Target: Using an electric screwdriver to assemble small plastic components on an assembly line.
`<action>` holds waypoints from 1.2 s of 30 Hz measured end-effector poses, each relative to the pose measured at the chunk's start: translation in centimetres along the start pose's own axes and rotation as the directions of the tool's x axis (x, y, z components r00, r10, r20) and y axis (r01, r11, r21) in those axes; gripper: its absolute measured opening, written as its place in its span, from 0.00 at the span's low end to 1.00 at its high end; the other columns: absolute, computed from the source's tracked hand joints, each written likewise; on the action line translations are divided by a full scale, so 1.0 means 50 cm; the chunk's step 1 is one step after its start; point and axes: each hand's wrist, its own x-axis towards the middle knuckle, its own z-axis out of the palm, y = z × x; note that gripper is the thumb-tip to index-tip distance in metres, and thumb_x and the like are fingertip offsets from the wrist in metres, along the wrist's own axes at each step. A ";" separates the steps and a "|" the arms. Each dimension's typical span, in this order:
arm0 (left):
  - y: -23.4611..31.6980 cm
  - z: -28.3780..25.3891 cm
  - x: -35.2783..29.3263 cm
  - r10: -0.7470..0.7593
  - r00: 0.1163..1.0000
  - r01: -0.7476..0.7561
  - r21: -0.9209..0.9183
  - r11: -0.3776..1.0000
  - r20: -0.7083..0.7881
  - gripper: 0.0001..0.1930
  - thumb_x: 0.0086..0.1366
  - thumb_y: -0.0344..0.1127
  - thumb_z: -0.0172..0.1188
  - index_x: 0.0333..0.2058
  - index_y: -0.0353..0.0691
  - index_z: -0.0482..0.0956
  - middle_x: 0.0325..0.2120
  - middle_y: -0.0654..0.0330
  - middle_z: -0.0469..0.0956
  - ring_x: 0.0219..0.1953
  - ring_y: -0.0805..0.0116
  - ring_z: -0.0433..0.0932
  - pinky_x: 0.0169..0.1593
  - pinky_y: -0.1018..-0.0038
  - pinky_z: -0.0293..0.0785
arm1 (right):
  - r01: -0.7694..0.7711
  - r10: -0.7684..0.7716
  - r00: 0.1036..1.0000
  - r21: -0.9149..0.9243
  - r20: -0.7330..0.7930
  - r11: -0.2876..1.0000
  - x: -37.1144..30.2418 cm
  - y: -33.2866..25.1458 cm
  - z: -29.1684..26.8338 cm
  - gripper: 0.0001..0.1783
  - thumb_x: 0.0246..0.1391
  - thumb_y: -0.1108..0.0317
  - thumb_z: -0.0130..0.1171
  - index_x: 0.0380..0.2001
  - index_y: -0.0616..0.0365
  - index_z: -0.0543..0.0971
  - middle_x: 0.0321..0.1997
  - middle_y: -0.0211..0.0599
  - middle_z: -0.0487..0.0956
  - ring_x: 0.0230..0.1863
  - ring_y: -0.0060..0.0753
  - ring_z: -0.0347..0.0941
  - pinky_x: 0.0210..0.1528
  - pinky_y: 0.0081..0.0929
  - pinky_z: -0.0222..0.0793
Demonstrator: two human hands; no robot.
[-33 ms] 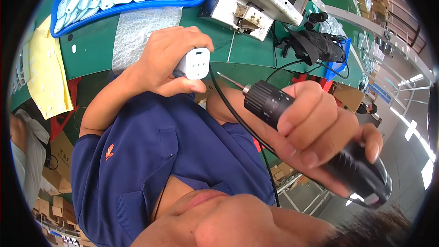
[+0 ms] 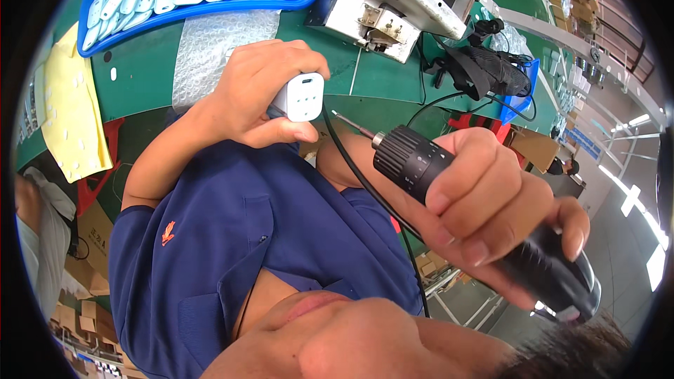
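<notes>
My left hand point(image 2: 256, 91) is closed round a small white plastic housing point(image 2: 304, 102). Its end face shows a dark slot and several small holes. In my right hand point(image 2: 491, 196) I grip a black electric screwdriver point(image 2: 414, 161) with a ribbed collar. The thin bit points up and left at the housing, its tip a short way off and not touching. A black cord point(image 2: 351, 161) runs between the two hands. Most of the housing's body is hidden inside my left palm.
On the green bench point(image 2: 151, 84) are a blue tray point(image 2: 210, 8) heaped with pale covers, bubble wrap point(image 2: 217, 38), a metal machine point(image 2: 393, 7) and a tangle of black cables point(image 2: 484, 70). A yellow sheet point(image 2: 74, 112) bears small white pieces. Another person's arm point(image 2: 28, 210) shows far left.
My right hand and the screwdriver have shifted very slightly. The left hand and the housing stay almost where they were.
</notes>
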 end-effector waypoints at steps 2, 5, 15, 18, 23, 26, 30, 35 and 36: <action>0.002 -0.002 0.002 0.000 1.000 0.000 0.011 1.000 0.009 0.27 0.53 0.54 0.64 0.39 0.35 0.74 0.29 0.57 0.76 0.25 0.59 0.75 0.28 0.69 0.70 | 0.028 -0.028 1.000 0.010 -0.008 1.000 -0.001 0.000 0.011 0.28 0.62 0.48 0.50 0.57 0.53 0.63 0.26 0.36 0.75 0.20 0.31 0.72 0.23 0.28 0.70; 0.005 -0.004 0.003 -0.028 1.000 0.028 0.024 0.999 0.005 0.27 0.52 0.54 0.65 0.40 0.35 0.74 0.29 0.57 0.76 0.26 0.58 0.76 0.30 0.68 0.71 | 0.055 -0.054 0.998 0.039 -0.028 0.998 0.003 0.015 0.013 0.24 0.62 0.54 0.50 0.58 0.49 0.62 0.25 0.41 0.76 0.21 0.37 0.74 0.22 0.33 0.74; 0.001 0.000 0.003 -0.015 1.000 0.015 0.003 1.000 0.017 0.30 0.56 0.61 0.61 0.39 0.35 0.73 0.27 0.55 0.75 0.25 0.58 0.76 0.28 0.68 0.70 | -0.104 0.107 0.991 -0.041 0.085 0.994 0.015 0.034 0.004 0.28 0.61 0.48 0.52 0.55 0.55 0.64 0.25 0.34 0.75 0.18 0.27 0.70 0.25 0.26 0.71; 0.001 0.002 0.001 -0.006 1.000 0.006 -0.002 1.000 -0.009 0.28 0.54 0.58 0.64 0.38 0.36 0.74 0.26 0.57 0.75 0.24 0.58 0.76 0.27 0.69 0.70 | -0.096 0.090 0.988 0.040 0.126 0.995 0.017 0.046 0.004 0.26 0.60 0.52 0.54 0.54 0.55 0.64 0.24 0.35 0.76 0.18 0.29 0.73 0.25 0.29 0.73; -0.003 -0.002 -0.004 0.014 1.000 -0.014 -0.006 1.000 -0.020 0.28 0.56 0.59 0.62 0.38 0.36 0.74 0.25 0.58 0.74 0.23 0.60 0.75 0.26 0.70 0.70 | -0.084 0.077 0.987 0.044 0.141 0.996 0.018 0.057 0.010 0.23 0.57 0.61 0.55 0.54 0.55 0.65 0.24 0.35 0.78 0.19 0.30 0.75 0.25 0.32 0.74; -0.004 -0.003 -0.008 0.014 1.000 -0.014 0.005 1.000 0.018 0.32 0.57 0.64 0.59 0.38 0.35 0.72 0.28 0.55 0.76 0.24 0.59 0.75 0.26 0.69 0.68 | -0.092 0.088 0.987 0.022 0.132 0.996 0.017 0.058 0.014 0.24 0.55 0.63 0.55 0.54 0.55 0.65 0.24 0.35 0.78 0.19 0.31 0.75 0.26 0.31 0.73; -0.005 0.003 -0.008 0.027 0.999 -0.028 -0.017 0.999 -0.027 0.30 0.56 0.62 0.61 0.38 0.35 0.73 0.27 0.56 0.76 0.24 0.59 0.76 0.26 0.69 0.70 | -0.053 0.049 0.992 0.038 0.112 0.998 0.005 0.059 0.019 0.24 0.57 0.59 0.55 0.54 0.54 0.65 0.25 0.35 0.77 0.20 0.31 0.75 0.32 0.34 0.71; 0.001 -0.002 -0.006 -0.015 1.000 0.014 0.030 0.999 0.017 0.31 0.58 0.63 0.59 0.39 0.35 0.73 0.29 0.55 0.76 0.25 0.57 0.76 0.27 0.67 0.69 | -0.158 0.161 0.984 -0.037 0.079 0.987 0.002 0.034 0.007 0.29 0.60 0.48 0.52 0.56 0.54 0.65 0.27 0.35 0.76 0.21 0.33 0.74 0.35 0.39 0.69; -0.001 -0.001 0.001 0.003 0.999 -0.004 0.030 1.000 0.047 0.31 0.58 0.63 0.58 0.39 0.35 0.73 0.29 0.55 0.76 0.25 0.57 0.75 0.28 0.67 0.69 | -0.173 0.178 0.980 -0.066 0.090 0.983 0.005 0.026 -0.005 0.31 0.60 0.44 0.51 0.57 0.55 0.64 0.28 0.35 0.76 0.21 0.34 0.73 0.35 0.40 0.69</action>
